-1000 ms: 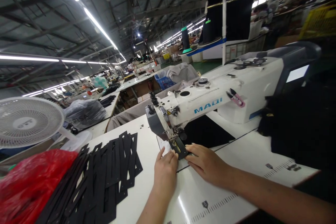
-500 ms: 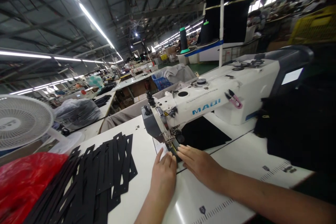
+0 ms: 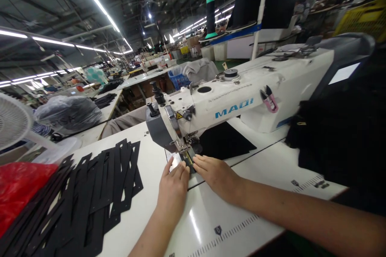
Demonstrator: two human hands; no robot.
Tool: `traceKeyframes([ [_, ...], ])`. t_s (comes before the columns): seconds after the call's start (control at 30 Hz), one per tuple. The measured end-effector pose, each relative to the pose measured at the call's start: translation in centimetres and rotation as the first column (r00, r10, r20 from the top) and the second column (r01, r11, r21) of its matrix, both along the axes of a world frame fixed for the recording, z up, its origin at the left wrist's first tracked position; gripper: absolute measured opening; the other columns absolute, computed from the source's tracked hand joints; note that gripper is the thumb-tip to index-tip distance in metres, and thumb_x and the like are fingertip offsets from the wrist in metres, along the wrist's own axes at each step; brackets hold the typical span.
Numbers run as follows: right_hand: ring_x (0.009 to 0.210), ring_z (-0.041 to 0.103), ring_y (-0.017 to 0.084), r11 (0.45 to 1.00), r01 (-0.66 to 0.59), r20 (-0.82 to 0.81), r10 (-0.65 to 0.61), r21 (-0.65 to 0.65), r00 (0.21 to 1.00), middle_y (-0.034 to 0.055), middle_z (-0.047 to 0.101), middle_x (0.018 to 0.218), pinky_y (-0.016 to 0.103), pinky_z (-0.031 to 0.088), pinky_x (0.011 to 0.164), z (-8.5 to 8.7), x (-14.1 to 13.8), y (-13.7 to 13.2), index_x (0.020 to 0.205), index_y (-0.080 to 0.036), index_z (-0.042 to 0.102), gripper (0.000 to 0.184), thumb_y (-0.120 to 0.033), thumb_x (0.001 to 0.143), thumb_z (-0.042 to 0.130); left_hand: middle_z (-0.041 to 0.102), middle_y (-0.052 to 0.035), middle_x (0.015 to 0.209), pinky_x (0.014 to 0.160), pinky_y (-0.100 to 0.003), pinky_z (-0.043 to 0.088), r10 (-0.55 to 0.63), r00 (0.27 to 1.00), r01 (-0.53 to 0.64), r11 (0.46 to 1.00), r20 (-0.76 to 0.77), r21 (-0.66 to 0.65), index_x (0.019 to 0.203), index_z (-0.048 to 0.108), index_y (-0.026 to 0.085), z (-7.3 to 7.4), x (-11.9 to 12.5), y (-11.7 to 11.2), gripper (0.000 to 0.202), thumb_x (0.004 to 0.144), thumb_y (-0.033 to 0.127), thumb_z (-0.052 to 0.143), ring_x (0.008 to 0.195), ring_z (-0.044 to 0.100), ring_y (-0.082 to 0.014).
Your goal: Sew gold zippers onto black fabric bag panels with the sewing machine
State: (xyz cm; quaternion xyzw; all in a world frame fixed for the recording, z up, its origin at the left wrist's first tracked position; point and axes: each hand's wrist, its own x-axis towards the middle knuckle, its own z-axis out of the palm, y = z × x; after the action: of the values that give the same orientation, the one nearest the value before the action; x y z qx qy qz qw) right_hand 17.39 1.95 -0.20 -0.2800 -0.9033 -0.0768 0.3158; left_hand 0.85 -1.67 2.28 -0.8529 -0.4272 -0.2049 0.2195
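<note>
A white sewing machine (image 3: 235, 100) marked MAQI stands across the table. Under its presser foot lies a small dark piece (image 3: 189, 165) with a narrow yellowish strip on it; its kind is hard to make out. My left hand (image 3: 173, 186) rests at the near left of this piece, fingers stretched forward and fingertips at its edge. From the right, my right hand (image 3: 215, 174) lies flat with its fingertips on the piece's other side, close to the needle area. Black fabric (image 3: 226, 142) lies flat beneath the machine's arm.
Black cut strips (image 3: 99, 188) are heaped on the left of the white table (image 3: 241, 213), beside a red plastic bag (image 3: 21, 192) and a white fan (image 3: 13, 122). Pink thread snips (image 3: 269, 100) hang on the machine. Dark cloth (image 3: 337, 140) fills the right side.
The camera view has shifted, so the machine, hands and strips sit further left and slightly higher in the picture. Both hands keep their place by the presser foot.
</note>
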Motion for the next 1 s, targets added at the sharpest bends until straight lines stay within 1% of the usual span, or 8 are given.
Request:
traceKeyframes([
  [0.13,0.092,0.061,0.021,0.995,-0.013,0.048,0.018,-0.099,0.999,0.0123,0.065,0.100,0.032,0.052,0.083,0.6,-0.4,1.1,0.092,-0.008,0.062,0.018,-0.002,0.084,0.048,0.069,-0.0066,0.082,0.093,-0.045,0.046,-0.004,1.000,0.004,1.000,0.023,-0.009,0.083,0.057,0.015,-0.3,-0.4,1.2,0.026,0.091,0.008,0.033,0.080,0.066,-0.0178],
  [0.27,0.081,0.061,0.020,0.992,-0.030,0.005,0.031,-0.120,1.000,0.0093,0.065,0.092,0.032,0.054,0.074,0.9,-0.8,2.1,0.086,-0.011,0.062,0.018,-0.001,0.083,0.047,0.070,-0.0086,0.084,0.087,-0.041,0.050,0.020,0.998,-0.021,1.000,0.057,0.013,0.084,0.056,0.014,-1.0,-0.7,2.2,0.022,0.089,0.006,0.036,0.083,0.067,-0.0188],
  [0.37,0.082,0.062,0.022,0.988,-0.068,-0.051,0.062,-0.139,0.997,0.0077,0.065,0.084,0.033,0.054,0.075,0.8,-0.9,2.4,0.083,-0.012,0.061,0.021,0.000,0.083,0.044,0.070,-0.0096,0.084,0.084,-0.039,0.051,0.024,0.996,-0.027,0.999,0.084,0.034,0.086,0.056,0.013,-1.3,-0.8,2.4,0.019,0.089,0.007,0.038,0.081,0.067,-0.0192],
  [0.47,0.089,0.061,0.023,0.985,-0.101,-0.089,0.089,-0.139,0.992,0.0073,0.064,0.079,0.036,0.053,0.079,0.6,-0.8,2.5,0.083,-0.014,0.060,0.025,0.000,0.084,0.039,0.070,-0.0105,0.084,0.082,-0.039,0.052,0.021,0.995,-0.026,0.999,0.102,0.045,0.088,0.055,0.013,-1.5,-0.8,2.4,0.017,0.088,0.008,0.039,0.081,0.067,-0.0199],
  [0.57,0.095,0.060,0.023,0.981,-0.118,-0.111,0.102,-0.151,0.989,0.0072,0.064,0.080,0.037,0.052,0.083,0.7,-0.9,2.5,0.085,-0.015,0.060,0.028,0.000,0.084,0.036,0.070,-0.0112,0.086,0.082,-0.041,0.053,0.014,0.991,-0.020,0.999,0.132,0.043,0.089,0.055,0.013,-1.9,-0.9,2.4,0.015,0.086,0.009,0.042,0.085,0.067,-0.0216],
  [0.63,0.095,0.061,0.021,0.979,-0.121,-0.121,0.102,-0.163,0.987,0.0068,0.064,0.081,0.035,0.051,0.085,0.8,-1.0,2.4,0.085,-0.016,0.059,0.029,0.001,0.082,0.036,0.070,-0.0116,0.087,0.082,-0.042,0.053,0.019,0.988,-0.027,0.998,0.154,0.054,0.089,0.056,0.014,-2.3,-1.0,2.5,0.014,0.084,0.009,0.043,0.086,0.066,-0.0226],
  [0.83,0.088,0.063,0.021,0.985,-0.097,-0.121,0.080,-0.140,0.989,0.0071,0.065,0.082,0.032,0.053,0.080,0.9,-1.3,2.4,0.085,-0.016,0.060,0.031,0.003,0.079,0.036,0.070,-0.0092,0.085,0.083,-0.041,0.054,0.050,0.980,-0.061,0.997,0.195,0.050,0.086,0.058,0.015,-3.3,-1.3,3.0,0.021,0.083,0.003,0.041,0.086,0.067,-0.0213],
  [1.0,0.085,0.064,0.019,0.987,-0.067,-0.097,0.053,-0.146,0.994,0.0065,0.066,0.081,0.028,0.053,0.077,0.6,-1.3,2.7,0.086,-0.018,0.062,0.027,-0.002,0.080,0.041,0.070,-0.0087,0.084,0.081,-0.040,0.055,0.065,0.967,-0.083,0.995,0.247,0.062,0.085,0.059,0.015,-3.4,-1.3,3.1,0.023,0.084,0.003,0.039,0.081,0.068,-0.0203],
])
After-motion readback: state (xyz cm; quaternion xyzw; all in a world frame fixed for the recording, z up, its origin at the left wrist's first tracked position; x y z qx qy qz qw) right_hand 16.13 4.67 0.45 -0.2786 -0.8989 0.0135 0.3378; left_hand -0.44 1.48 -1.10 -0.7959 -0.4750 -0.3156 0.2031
